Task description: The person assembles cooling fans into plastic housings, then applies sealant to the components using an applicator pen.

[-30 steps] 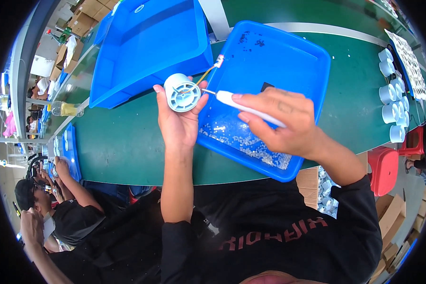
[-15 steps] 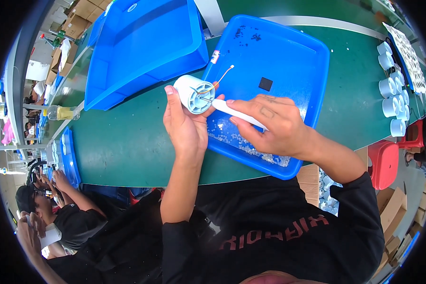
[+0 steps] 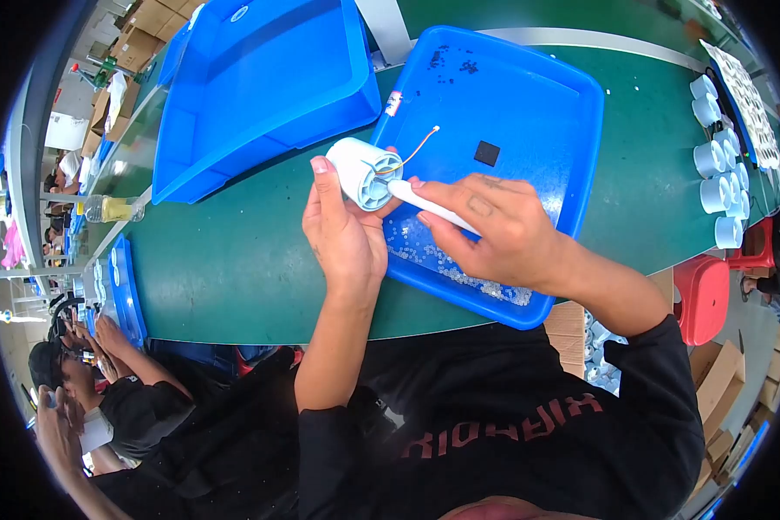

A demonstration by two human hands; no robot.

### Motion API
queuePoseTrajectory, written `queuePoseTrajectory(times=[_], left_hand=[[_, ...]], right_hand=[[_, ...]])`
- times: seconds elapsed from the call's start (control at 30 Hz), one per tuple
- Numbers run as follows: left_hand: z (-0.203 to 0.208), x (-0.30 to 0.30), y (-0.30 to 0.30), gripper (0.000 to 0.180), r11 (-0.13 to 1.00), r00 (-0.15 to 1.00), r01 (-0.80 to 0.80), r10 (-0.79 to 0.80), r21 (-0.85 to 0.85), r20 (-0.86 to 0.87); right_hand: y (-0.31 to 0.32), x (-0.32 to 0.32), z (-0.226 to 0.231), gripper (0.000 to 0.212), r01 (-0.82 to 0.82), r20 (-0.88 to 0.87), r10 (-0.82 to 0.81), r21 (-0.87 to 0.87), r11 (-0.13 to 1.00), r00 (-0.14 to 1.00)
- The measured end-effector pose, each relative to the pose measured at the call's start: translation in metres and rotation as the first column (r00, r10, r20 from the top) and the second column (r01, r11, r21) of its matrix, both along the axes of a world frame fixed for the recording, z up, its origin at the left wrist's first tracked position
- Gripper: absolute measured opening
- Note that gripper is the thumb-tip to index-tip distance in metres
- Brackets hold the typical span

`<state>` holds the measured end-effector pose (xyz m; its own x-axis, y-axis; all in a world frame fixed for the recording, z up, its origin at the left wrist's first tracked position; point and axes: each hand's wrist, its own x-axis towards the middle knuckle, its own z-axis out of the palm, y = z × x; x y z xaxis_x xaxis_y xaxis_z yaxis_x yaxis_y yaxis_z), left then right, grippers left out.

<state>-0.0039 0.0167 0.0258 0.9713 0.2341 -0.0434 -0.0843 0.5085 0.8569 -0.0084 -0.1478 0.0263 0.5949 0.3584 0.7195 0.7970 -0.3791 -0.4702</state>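
My left hand (image 3: 348,234) is closed around a white cylindrical housing (image 3: 355,169), tilted so its open end with ribs faces right. A thin wire (image 3: 420,146) with a small white connector sticks out of that end. In my right hand (image 3: 507,227) is a white pen-shaped screwdriver (image 3: 433,208), gripped between thumb and fingers. Its tip reaches into the ribbed end of the housing, where the metal shaft is hidden from sight. Beneath my hands lies a shallow blue tray (image 3: 581,130), holding a black square pad (image 3: 486,153), small dark pieces (image 3: 468,67) and many clear bits (image 3: 494,290).
A deep blue bin (image 3: 260,87) stands to the left of the tray on the green table (image 3: 225,277). White round cups (image 3: 715,195) line the right side, near a red stool (image 3: 700,299). Another person (image 3: 139,407) works at far left.
The housing has turned and shifted slightly right, its wire swinging right with it. The screwdriver's tip now sits deeper in the housing; its metal shaft showed before.
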Motion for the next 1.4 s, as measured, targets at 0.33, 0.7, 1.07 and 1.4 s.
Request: queuePoseTrajectory(times=[0.33, 0.7, 1.07, 1.4], left_hand=[[-0.007, 0.003, -0.002, 0.040, 1.000, 0.996, -0.011, 0.011, 0.004, -0.087], [-0.008, 0.000, -0.007, 0.031, 0.997, 0.992, -0.075, 0.078, 0.036, -0.100], [-0.013, 0.001, -0.003, 0.026, 0.993, 0.994, -0.106, 0.107, 0.047, -0.030], [-0.013, 0.008, -0.004, 0.026, 0.990, 0.992, -0.126, 0.128, 0.061, -0.024]], right_hand=[[0.012, -0.013, 0.005, 0.037, 0.109, 0.043, -0.103, -0.215, 0.971, 0.994], [0.016, -0.015, -0.004, 0.035, 0.103, 0.080, -0.089, -0.196, 0.975, 0.993], [0.018, -0.012, -0.003, 0.034, 0.097, 0.102, -0.081, -0.164, 0.982, 0.991], [0.019, -0.006, -0.004, 0.031, 0.114, 0.068, -0.107, -0.117, 0.987, 0.992]])
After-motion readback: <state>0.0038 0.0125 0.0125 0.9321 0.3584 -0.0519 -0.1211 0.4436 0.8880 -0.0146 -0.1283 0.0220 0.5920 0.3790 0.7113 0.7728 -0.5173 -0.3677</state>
